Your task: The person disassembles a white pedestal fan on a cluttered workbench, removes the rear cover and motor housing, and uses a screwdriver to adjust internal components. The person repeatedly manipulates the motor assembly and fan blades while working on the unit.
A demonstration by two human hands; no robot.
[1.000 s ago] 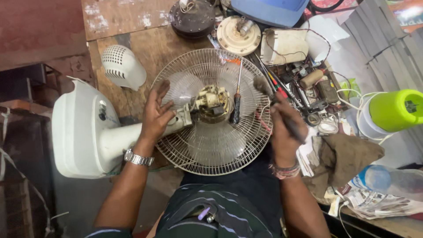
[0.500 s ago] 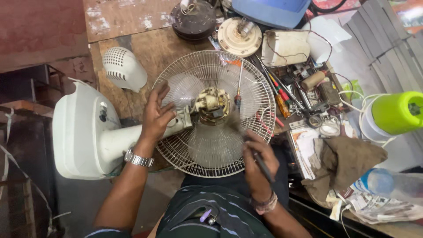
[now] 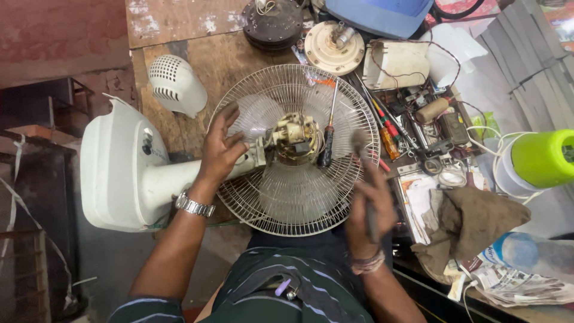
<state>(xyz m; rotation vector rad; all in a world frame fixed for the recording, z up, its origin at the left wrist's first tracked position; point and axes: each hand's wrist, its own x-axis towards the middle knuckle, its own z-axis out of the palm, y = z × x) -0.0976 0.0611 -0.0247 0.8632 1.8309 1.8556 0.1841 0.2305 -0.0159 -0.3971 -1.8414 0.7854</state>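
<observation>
**Visitor:** What are your hands on?

**Me:** My left hand (image 3: 222, 149) lies spread wide on the round white wire fan guard (image 3: 297, 149), fingers splayed over the wires beside the cream neck, probably to keep the fan from rolling. My right hand (image 3: 369, 206) is wrapped around a dark slim tool (image 3: 363, 179), blurred, so I can't tell its kind; its tip points up over the guard's right rim.

**Visitor:** And where is the fan itself?

**Me:** It lies on its back at the front edge of the worn wooden bench (image 3: 179, 36), guard facing up, the bare yellowed motor (image 3: 294, 136) in the middle. Its white plastic base (image 3: 122, 170) hangs out past the bench's left edge, which seems to be why I press down on the neck end.

**Visitor:** Much space to move?

**Me:** Little. A black-handled screwdriver (image 3: 327, 140) rests on the guard just right of the motor. The bench's right side is crowded: red-handled screwdrivers (image 3: 387, 128), a brown rag (image 3: 472, 218), a lime-green cylinder (image 3: 543, 157) at the right edge. The white vented motor cover (image 3: 176, 85) sits towards the left edge, just behind the guard. The open room is over the guard.
</observation>
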